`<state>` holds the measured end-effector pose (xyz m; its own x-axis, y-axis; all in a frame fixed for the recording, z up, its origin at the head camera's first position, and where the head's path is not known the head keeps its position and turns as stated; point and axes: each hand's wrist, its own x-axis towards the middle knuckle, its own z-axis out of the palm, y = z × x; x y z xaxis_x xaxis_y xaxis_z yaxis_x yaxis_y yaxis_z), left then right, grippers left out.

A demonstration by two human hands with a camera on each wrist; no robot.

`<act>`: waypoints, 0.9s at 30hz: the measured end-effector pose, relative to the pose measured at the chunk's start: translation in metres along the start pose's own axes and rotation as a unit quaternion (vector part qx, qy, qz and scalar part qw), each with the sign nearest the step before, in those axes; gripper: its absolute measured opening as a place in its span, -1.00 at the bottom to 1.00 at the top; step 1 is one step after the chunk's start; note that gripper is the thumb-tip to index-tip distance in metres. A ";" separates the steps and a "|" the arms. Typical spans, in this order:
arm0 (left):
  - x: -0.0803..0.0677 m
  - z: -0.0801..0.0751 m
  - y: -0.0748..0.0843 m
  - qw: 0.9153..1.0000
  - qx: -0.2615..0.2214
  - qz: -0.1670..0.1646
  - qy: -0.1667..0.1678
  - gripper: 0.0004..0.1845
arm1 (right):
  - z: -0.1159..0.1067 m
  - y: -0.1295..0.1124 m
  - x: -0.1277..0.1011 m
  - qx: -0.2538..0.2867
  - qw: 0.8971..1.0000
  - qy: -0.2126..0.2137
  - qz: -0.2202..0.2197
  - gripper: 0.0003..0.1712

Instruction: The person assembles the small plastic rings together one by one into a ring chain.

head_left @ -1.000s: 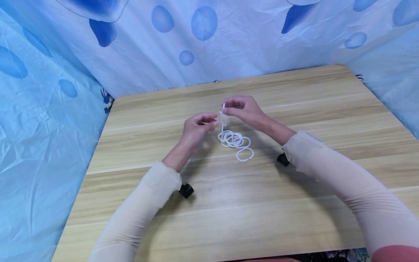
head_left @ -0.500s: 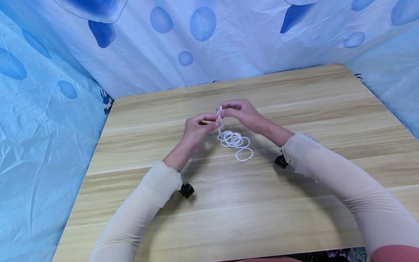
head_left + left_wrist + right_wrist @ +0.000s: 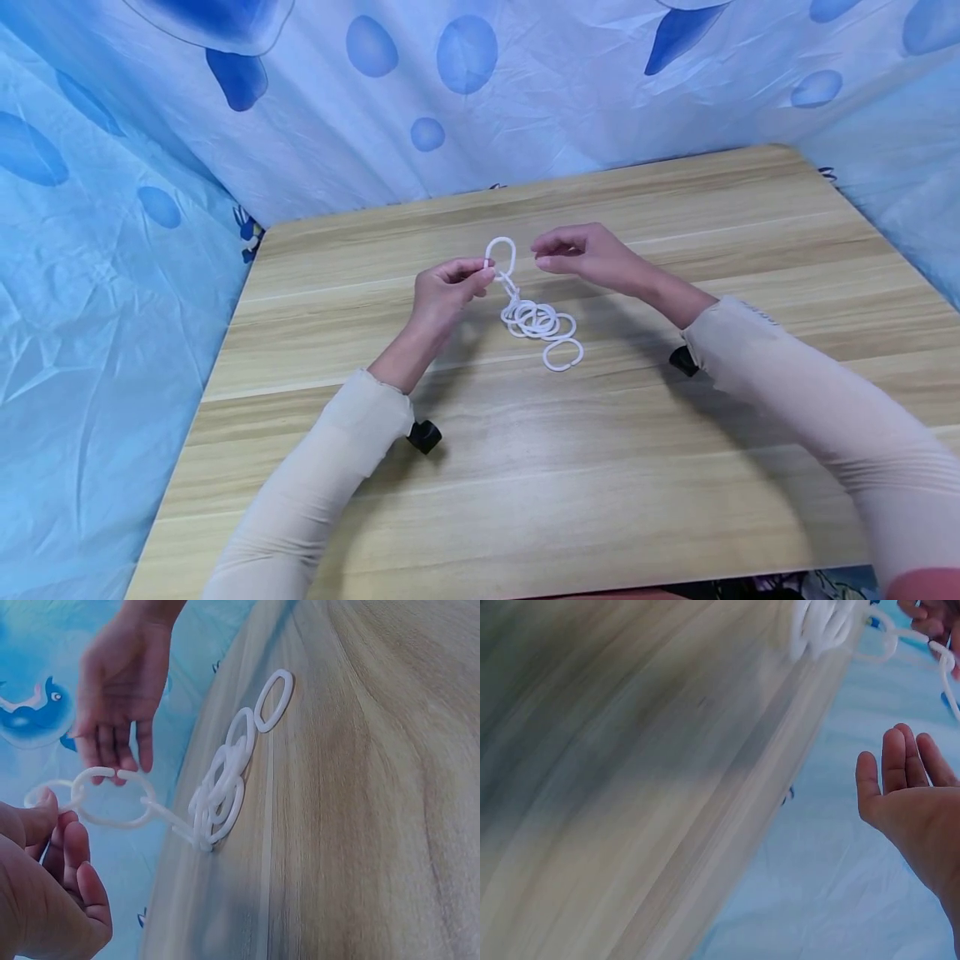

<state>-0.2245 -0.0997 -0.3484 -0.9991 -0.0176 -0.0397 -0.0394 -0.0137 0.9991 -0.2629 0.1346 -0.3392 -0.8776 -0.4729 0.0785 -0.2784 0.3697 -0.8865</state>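
My left hand pinches the top link of a white plastic chain between thumb and fingertips, holding it above the table. From there the links hang down to a heap of several white links on the wood. Nearest the front, one oval link lies at the end of that heap, with a small gap in its rim. In the left wrist view, a raised link shows its split at the top. My right hand is off to the right of the chain, fingers loosely bent, holding nothing.
The links lie near the middle of a wood-grain table. Behind it and along the left hangs a blue curtain with bubble prints. Both forearms, in pale sleeves with black wrist cameras, reach across the table.
The right hand came to the chain's top link beside the left hand, then let go and moved right. The top link now stands up from the left hand's fingers.
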 end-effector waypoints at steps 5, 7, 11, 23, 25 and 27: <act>0.000 -0.001 0.001 1.000 -0.009 -0.015 0.004 -0.77 | -0.009 0.012 -0.004 -0.032 0.999 0.003 -0.021 -0.66; 0.000 -0.001 0.001 1.000 -0.012 -0.019 0.005 -0.76 | -0.010 0.016 -0.005 -0.043 0.999 -0.002 -0.030 -0.68; 0.000 0.000 0.001 1.000 -0.017 -0.025 0.006 -0.77 | -0.011 0.021 -0.010 -0.067 0.997 -0.017 -0.043 -0.68; -0.001 -0.002 0.002 0.999 -0.010 -0.033 -0.006 -0.76 | -0.008 0.023 -0.031 -0.101 0.992 -0.065 -0.044 -0.66; -0.001 -0.002 0.002 0.999 -0.009 -0.034 -0.008 -0.76 | -0.005 0.022 -0.034 -0.101 0.990 -0.079 -0.056 -0.65; -0.001 -0.002 0.002 0.999 -0.007 -0.034 -0.009 -0.76 | -0.002 0.022 -0.036 -0.103 0.988 -0.094 -0.063 -0.65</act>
<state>-0.2234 -0.1017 -0.3467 -0.9942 0.0015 -0.1077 -0.1077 -0.0283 0.9938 -0.2381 0.1614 -0.3608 -0.7475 -0.6595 0.0795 -0.4720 0.4432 -0.7621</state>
